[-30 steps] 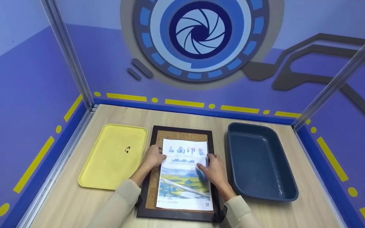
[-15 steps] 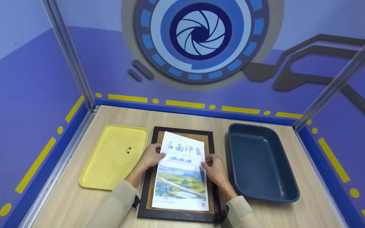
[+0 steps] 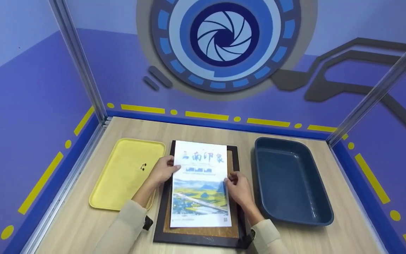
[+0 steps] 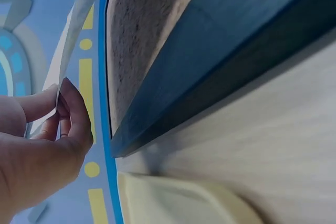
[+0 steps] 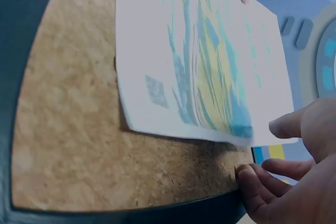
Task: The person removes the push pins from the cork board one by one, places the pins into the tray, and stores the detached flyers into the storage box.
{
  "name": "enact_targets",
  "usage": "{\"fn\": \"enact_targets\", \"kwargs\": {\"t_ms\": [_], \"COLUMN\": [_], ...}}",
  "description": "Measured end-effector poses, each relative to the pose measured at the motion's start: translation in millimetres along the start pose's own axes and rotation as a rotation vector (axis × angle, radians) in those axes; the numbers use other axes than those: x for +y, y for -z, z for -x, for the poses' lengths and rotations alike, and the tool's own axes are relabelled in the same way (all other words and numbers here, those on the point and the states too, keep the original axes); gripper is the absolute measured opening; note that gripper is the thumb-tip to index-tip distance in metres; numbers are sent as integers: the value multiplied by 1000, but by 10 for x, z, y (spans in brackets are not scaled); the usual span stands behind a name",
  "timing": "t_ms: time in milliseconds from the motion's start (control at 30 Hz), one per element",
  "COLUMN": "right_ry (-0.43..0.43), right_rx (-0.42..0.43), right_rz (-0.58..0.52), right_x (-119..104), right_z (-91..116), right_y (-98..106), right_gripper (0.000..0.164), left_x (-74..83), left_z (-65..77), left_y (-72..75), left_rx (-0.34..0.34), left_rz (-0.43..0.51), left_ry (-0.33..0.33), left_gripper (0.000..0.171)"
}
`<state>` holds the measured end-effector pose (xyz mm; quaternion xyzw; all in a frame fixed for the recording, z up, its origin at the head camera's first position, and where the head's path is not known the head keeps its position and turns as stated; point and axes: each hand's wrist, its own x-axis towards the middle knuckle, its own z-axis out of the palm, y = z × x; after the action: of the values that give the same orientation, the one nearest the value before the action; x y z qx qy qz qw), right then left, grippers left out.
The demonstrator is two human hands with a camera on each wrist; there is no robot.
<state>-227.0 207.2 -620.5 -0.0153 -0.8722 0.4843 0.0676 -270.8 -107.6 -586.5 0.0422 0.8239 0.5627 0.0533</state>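
Observation:
A printed paper poster with blue lettering and a landscape picture is held over a dark-framed cork board. My left hand pinches its upper left edge between thumb and fingers; in the left wrist view the sheet stands raised above the board. At the right edge is my right hand. In the right wrist view its thumb overlaps the sheet's edge, while the loosely curled fingers stay apart from the thumb, low by the board's frame. A strip of bare cork shows below the sheet.
A yellow tray with small dark marks lies left of the board, partly behind the left forearm. To the right stands a deep dark blue basin. Purple-blue panels enclose the wooden table at the back and sides.
The poster has tilted, then straightened, and shifted up and slightly left on the board, covering the upper frame. My left hand has moved up and left with it; the right hand has shifted slightly.

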Motion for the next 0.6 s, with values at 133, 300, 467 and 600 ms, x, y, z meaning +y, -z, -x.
{"fn": "enact_targets", "kwargs": {"t_ms": [133,300,467,600], "right_ry": [-46,-122,-102,-93], "right_rx": [-35,-94,-51,-5], "right_rz": [-31,-130,-210,-238], "right_x": [-32,-74,-170,-274], "right_z": [0,9,-28,-88], "right_y": [9,25,104,240], "right_gripper": [30,14,8,9], "left_x": [6,30,153,332], "left_z": [9,11,12,35], "left_y": [46,44,32,12], "left_rx": [21,39,72,99], "left_rz": [67,119,166,181], "left_ry": [-11,-30,-52,-84], "left_gripper": [7,14,18,24]}}
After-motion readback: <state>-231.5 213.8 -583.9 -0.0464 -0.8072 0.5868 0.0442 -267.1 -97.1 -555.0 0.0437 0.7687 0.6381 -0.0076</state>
